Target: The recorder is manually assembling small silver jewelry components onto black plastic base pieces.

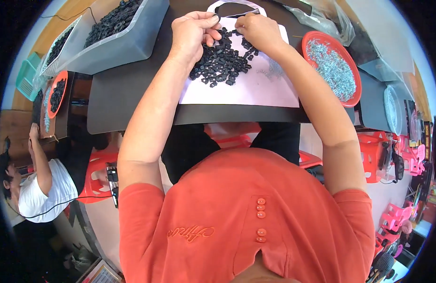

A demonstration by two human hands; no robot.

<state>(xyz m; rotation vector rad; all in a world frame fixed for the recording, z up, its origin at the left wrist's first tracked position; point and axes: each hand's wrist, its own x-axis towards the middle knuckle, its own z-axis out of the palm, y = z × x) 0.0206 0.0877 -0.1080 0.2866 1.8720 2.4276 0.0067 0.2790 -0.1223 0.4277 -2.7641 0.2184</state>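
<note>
A loose pile of small black plastic parts [222, 63] lies on a pale pinkish-white bag [236, 94] spread flat on the table. My left hand [194, 33] is above the pile's far left side, thumb and forefinger pinched together on a small dark piece partly hidden by the fingers. At the pile's far right edge my right hand [260, 33] is closed, its fingertips close to the black parts; what they hold is hidden. A small scatter of silvery bits [273, 70] rests on the bag beneath my right forearm.
A red tray [355, 96] of small silvery parts stands at the right. At the far left is a large translucent bin [133, 49] full of black parts. Clear plastic bags [338, 23] lie at the back right. A co-worker in white [48, 188] sits at the left.
</note>
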